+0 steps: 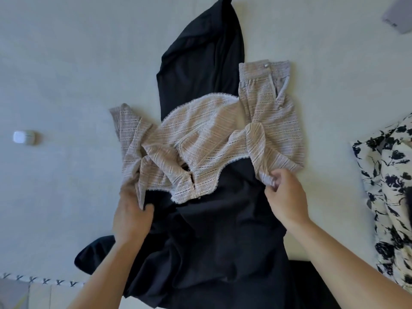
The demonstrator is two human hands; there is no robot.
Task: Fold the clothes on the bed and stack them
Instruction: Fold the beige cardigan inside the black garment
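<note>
Pale grey bed (66,74) | beige lace knit top (200,139) lies crumpled across long black garment (200,230) | left hand (130,216) grips left sleeve, right hand (284,195) pinches right sleeve end | advice: pull sleeves outward evenly, flatten before folding.

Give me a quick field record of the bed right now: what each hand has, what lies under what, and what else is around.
left hand: grips the near left edge of the lace garment
right hand: pinches the garment's near right corner
lace garment: crumpled, not yet folded, lying across the black garment
black garment: spread lengthwise on the bed, under the lace one
floral fabric: at the bed's right edge, apart from both
small white object: on the bed, far left
stack: none visible
</note>
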